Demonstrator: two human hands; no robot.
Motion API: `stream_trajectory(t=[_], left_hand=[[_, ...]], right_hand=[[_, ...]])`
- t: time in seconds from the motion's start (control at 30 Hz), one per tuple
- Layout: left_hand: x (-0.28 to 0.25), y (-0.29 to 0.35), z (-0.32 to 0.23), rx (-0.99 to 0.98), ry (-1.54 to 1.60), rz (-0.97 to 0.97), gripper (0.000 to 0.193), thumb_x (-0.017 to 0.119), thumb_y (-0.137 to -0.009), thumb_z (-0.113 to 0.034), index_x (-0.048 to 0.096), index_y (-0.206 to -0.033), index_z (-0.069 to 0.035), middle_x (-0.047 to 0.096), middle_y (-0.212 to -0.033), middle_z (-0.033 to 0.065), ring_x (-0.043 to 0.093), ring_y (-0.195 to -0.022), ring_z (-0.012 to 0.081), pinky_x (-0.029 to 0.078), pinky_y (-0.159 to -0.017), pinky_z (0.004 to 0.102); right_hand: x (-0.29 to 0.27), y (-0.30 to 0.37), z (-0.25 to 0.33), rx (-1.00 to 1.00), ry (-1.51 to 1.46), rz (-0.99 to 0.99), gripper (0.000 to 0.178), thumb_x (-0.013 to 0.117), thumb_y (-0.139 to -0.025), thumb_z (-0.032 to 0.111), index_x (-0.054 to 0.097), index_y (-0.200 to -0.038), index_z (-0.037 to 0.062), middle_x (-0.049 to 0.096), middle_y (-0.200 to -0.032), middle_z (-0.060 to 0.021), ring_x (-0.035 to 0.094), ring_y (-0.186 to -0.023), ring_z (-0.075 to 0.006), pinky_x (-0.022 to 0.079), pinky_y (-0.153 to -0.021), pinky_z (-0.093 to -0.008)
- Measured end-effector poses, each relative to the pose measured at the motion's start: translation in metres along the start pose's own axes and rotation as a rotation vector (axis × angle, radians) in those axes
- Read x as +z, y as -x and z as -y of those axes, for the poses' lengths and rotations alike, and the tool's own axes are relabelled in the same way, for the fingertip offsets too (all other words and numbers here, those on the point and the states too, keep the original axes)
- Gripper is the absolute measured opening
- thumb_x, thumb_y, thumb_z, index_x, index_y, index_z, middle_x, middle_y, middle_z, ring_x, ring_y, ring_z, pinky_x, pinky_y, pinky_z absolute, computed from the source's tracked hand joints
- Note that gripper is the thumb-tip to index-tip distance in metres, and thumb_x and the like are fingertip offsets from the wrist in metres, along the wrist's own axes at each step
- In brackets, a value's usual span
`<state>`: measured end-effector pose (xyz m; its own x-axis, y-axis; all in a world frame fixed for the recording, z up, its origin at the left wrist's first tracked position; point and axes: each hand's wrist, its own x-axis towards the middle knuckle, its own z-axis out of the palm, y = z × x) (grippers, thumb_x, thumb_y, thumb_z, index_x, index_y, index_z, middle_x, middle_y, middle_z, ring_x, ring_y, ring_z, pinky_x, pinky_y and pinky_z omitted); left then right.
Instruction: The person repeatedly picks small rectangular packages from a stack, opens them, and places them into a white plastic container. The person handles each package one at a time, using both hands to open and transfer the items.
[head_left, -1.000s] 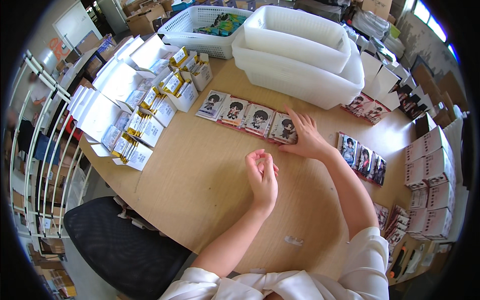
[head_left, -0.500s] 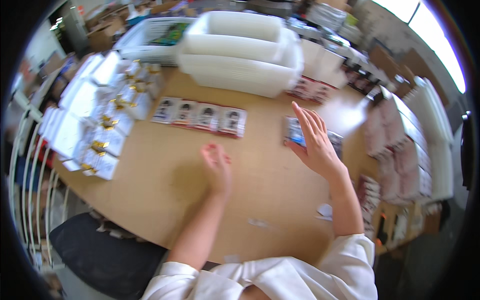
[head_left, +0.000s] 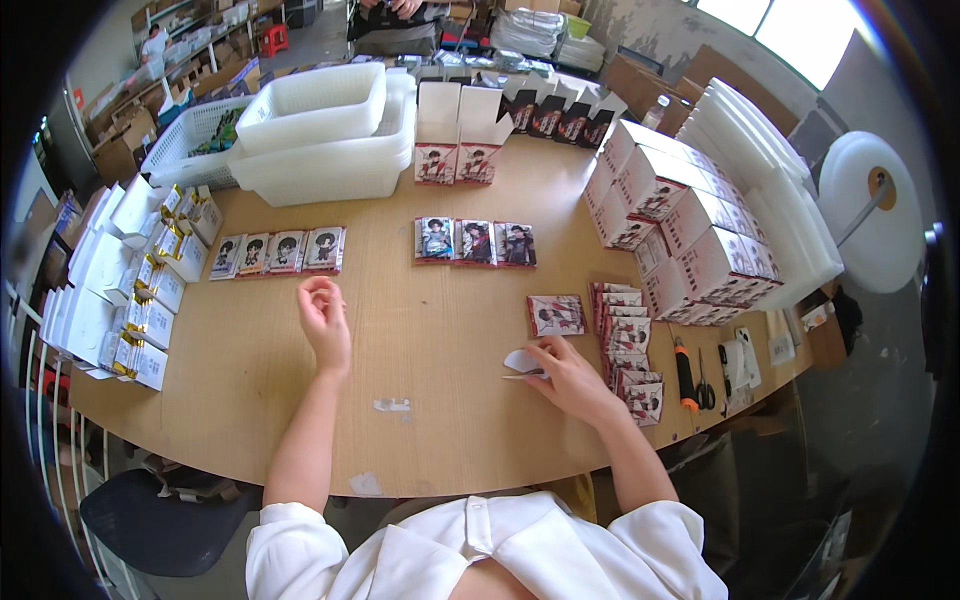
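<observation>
My left hand (head_left: 325, 320) is raised over the table with its fingers curled in, and nothing shows in it. It is nearest to a row of several flat packets (head_left: 285, 251) with cartoon figures. At the right, my right hand (head_left: 572, 382) is down at the tabletop, thumb and fingers closed on a small white rounded piece (head_left: 519, 361). A thin pale strip beside that piece reaches under the fingers. Just beyond this hand lies a single red-and-white packet (head_left: 556, 315). Three packets (head_left: 476, 242) with dark-haired figures lie side by side farther off, between the hands.
Overlapping packets (head_left: 628, 335) and stacked white-and-red boxes (head_left: 690, 225) stand at the right, near an orange-handled tool (head_left: 685, 375) and scissors (head_left: 706, 382). White boxes with gold packets (head_left: 150, 290) line the left. White plastic bins (head_left: 320, 165) and open display boxes (head_left: 455, 150) stand at the back.
The view has swung right and up. My right hand has come down from above the dark-figured packets to the white piece on the table. My left hand remains raised and curled.
</observation>
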<state>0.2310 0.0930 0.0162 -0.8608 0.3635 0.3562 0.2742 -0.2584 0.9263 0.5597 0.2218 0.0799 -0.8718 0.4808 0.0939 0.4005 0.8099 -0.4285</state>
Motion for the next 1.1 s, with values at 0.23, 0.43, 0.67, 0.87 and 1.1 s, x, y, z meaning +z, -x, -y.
stream_trajectory(t=[0.23, 0.43, 0.67, 0.87, 1.1], left_hand=[[0.097, 0.056, -0.049, 0.364, -0.395, 0.824, 0.028, 0.067, -0.08, -0.011, 0.057, -0.105, -0.006, 0.058, -0.102, 0.0109, 0.056, -0.1, 0.0231, 0.046, -0.089, 0.0349], [0.187, 0.081, -0.014, 0.432, -0.514, 0.968, 0.073, 0.079, -0.066, -0.034, 0.051, -0.124, 0.001, 0.047, -0.129, 0.0226, 0.038, -0.126, 0.0365, 0.031, -0.108, 0.0433], [0.219, 0.107, -0.01, 0.753, -0.694, 1.088, 0.051, 0.069, -0.078, -0.027, 0.054, -0.117, 0.002, 0.058, -0.114, 0.0208, 0.052, -0.111, 0.0355, 0.043, -0.095, 0.0405], [0.185, 0.109, -0.043, 0.291, -0.518, 0.9, 0.035, 0.061, -0.084, -0.013, 0.055, -0.115, 0.002, 0.065, -0.098, 0.0151, 0.064, -0.088, 0.0273, 0.05, -0.083, 0.0345], [0.121, 0.096, -0.054, -0.582, 0.71, 0.444, 0.026, 0.065, -0.085, -0.008, 0.055, -0.108, -0.003, 0.065, -0.102, 0.0079, 0.064, -0.096, 0.0166, 0.054, -0.085, 0.0339]], right_hand=[[0.018, 0.004, -0.026, 0.048, -0.123, -0.034, 0.041, 0.076, -0.071, 0.015, 0.055, -0.103, 0.0019, 0.05, -0.107, -0.0163, 0.053, -0.102, -0.0344, 0.045, -0.088, -0.0377], [0.018, 0.017, -0.015, 0.07, -0.309, -0.025, 0.035, 0.073, -0.069, 0.009, 0.058, -0.098, -0.0012, 0.063, -0.09, -0.0195, 0.062, -0.082, -0.034, 0.05, -0.074, -0.0394], [-0.033, 0.09, -0.017, 0.176, -0.442, -0.224, 0.014, 0.071, -0.071, 0.002, 0.066, -0.084, -0.0028, 0.062, -0.075, -0.0149, 0.06, -0.064, -0.0204, 0.047, -0.059, -0.0286], [-0.052, 0.08, -0.02, 0.151, -0.972, -0.648, 0.027, 0.06, -0.083, -0.006, 0.059, -0.108, 0.0013, 0.051, -0.078, 0.0013, 0.048, -0.067, -0.0049, 0.04, -0.057, -0.0187], [-0.036, -0.009, -0.013, 0.003, -0.611, -0.703, 0.01, 0.056, -0.089, 0.003, 0.065, -0.088, -0.0019, 0.05, -0.075, -0.0064, 0.05, -0.068, -0.0133, 0.04, -0.061, -0.0252]])
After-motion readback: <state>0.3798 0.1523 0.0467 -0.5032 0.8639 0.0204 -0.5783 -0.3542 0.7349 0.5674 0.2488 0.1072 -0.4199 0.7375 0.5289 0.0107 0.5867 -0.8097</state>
